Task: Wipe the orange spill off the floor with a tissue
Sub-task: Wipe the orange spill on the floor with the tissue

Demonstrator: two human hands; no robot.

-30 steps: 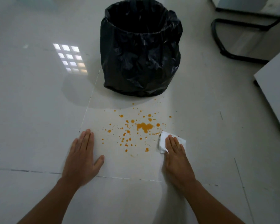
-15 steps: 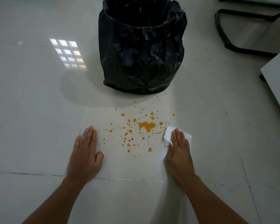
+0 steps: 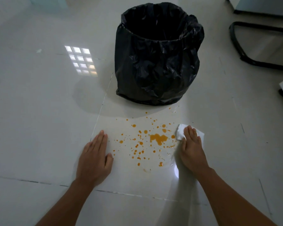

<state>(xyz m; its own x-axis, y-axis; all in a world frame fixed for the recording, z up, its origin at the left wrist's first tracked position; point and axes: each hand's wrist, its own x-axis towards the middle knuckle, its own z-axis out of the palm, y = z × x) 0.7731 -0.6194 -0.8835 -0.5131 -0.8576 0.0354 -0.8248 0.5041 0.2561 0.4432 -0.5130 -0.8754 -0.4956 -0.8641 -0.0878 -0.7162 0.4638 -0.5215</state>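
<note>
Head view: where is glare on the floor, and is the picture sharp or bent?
Head view: a window-grid reflection shines on the glossy floor left of the bin; a small bright glint sits beside the right hand; focus is sharp, edges bend slightly.

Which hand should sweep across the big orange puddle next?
Right. The right hand already presses the tissue flat on the floor, just right of the largest orange puddle. The left hand lies bare and flat, left of the splatter, with no tissue.
</note>
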